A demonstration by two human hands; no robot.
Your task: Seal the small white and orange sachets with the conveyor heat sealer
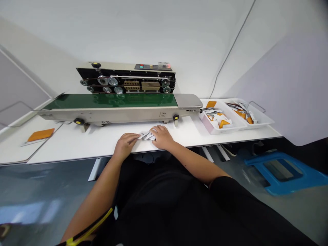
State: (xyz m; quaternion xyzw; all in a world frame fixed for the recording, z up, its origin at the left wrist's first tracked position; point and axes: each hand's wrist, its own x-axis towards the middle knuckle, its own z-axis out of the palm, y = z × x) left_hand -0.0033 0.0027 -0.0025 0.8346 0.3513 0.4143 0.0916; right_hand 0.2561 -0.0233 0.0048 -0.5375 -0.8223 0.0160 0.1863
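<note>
Small, flat white packets (147, 135) with dark marks, overlapping in a loose, uneven fan, sit right there between the left hand (125, 144) and the right hand (162, 137), partly covered, near the white tabletop's (97, 141) front edge

We see mostly smooth plastic and shiny metal around our fingers (133, 136).
Between the fingers, the small white packets (150, 136) look smooth and papery; beneath them, the desk (99, 140) is smooth, with a soft sheen. Beyond the fingers we see a glossy green belt (143, 100), plastic-looking, ending in a smooth grey metal plate (189, 101); above it, polished metal wheels (113, 81) and duller, brass-like blocks (150, 86). Right of the fingers, the bins (237, 128) look like smooth, slightly see-through plastic, and lower down the stool (289, 179) is shiny blue plastic. Nearer us than the fingers, the black shirt (166, 205) is matt cloth.
</note>
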